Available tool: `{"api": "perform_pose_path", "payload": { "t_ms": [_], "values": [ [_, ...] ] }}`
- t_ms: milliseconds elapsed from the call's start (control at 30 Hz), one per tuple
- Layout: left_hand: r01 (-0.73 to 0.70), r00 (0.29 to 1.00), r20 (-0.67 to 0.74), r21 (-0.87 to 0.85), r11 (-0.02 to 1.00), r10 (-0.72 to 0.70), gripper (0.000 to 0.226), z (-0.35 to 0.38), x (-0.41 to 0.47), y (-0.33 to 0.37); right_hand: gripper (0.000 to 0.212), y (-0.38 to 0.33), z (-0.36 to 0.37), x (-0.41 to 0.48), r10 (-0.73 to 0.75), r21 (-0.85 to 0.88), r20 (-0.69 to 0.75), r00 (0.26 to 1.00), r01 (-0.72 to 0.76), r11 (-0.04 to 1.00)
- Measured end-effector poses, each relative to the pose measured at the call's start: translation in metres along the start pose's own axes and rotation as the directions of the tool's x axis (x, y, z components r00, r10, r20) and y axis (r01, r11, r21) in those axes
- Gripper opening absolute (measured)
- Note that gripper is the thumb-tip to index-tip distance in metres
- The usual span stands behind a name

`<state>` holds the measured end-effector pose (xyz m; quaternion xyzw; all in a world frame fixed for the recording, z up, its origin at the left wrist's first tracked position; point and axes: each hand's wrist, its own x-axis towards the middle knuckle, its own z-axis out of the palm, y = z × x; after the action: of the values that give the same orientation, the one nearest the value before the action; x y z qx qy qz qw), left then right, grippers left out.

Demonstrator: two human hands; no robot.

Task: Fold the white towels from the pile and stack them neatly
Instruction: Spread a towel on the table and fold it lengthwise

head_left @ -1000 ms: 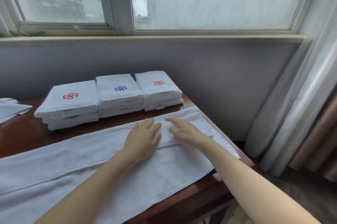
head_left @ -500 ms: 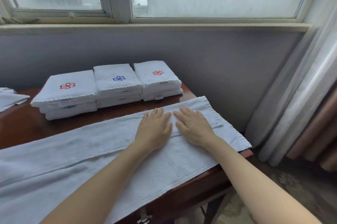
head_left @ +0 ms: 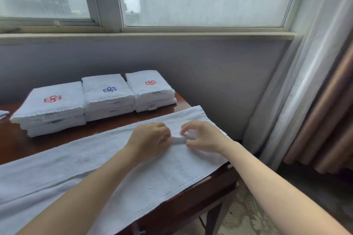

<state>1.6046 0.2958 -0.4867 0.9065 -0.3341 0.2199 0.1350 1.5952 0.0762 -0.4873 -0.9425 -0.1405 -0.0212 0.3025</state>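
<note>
Previously flat, left hand (head_left: 150,137) and right hand (head_left: 202,136) now pinch a white tag (head_left: 177,140) on the towel (head_left: 114,158), writing unreadable.

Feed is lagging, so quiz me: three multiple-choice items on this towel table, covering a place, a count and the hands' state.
1. Where are the three stacks of folded white towels? A. on the dark wooden table, beyond the long spread white towel; B. on that towel; C. on the floor.
2. How many stack tops bear a red emblem? A. one; B. two; C. three.
3. The left hand and right hand: A. lie flat; B. pinch the spread towel; C. hang idle.
1 A, bare wood separates them; 2 B, the middle emblem is blue; 3 B, curled fingers nip raised cloth.
</note>
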Motion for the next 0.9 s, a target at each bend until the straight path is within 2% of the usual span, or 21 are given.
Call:
{"api": "perform_pose_path", "payload": {
  "t_ms": [67,167,300,433,500,600,667,800,900],
  "values": [
    [0.059,0.994,-0.088,-0.001,0.998,-0.059,0.006,-0.001,0.002,0.002,0.025,0.0,0.006,0.0,-0.012,-0.086,-0.158,0.987,-0.002,0.996],
    [0.073,0.982,-0.175,0.003,0.997,-0.071,0.008,-0.005,0.004,0.009,0.028,0.002,0.009,0.0,-0.021,-0.149,-0.377,0.926,-0.038,0.988],
    [0.034,0.989,-0.146,-0.02,0.999,-0.036,0.009,-0.009,0.006,0.021,0.032,0.01,0.0,0.001,0.008,-0.112,-0.528,0.849,-0.079,0.991],
    [0.001,0.997,-0.071,-0.058,0.998,-0.005,0.015,0.0,0.011,0.033,0.034,0.014,-0.005,-0.005,-0.033,-0.11,-0.63,0.776,-0.048,0.993],
    [0.002,1.0,-0.009,-0.053,0.999,-0.002,0.019,0.01,0.011,0.036,0.034,0.02,-0.005,-0.009,0.01,-0.098,-0.633,0.774,-0.093,0.991],
    [0.008,0.999,0.042,-0.078,0.997,-0.004,0.019,0.024,0.005,0.04,0.036,0.024,-0.005,-0.013,0.095,-0.111,-0.553,0.828,-0.187,0.976],
    [0.032,0.999,0.04,-0.114,0.993,-0.028,0.02,0.028,0.003,0.039,0.036,0.021,-0.008,-0.016,0.107,-0.125,-0.512,0.852,-0.197,0.972],
    [0.081,0.993,0.096,-0.145,0.986,-0.067,0.035,0.023,0.001,0.031,0.033,-0.001,-0.014,-0.018,-0.003,-0.152,-0.472,0.882,-0.078,0.985],
    [0.07,0.996,0.07,-0.109,0.992,-0.062,0.043,0.007,-0.01,0.021,0.037,-0.026,-0.009,-0.011,-0.061,-0.142,-0.461,0.885,-0.006,0.99]
  ]
}}
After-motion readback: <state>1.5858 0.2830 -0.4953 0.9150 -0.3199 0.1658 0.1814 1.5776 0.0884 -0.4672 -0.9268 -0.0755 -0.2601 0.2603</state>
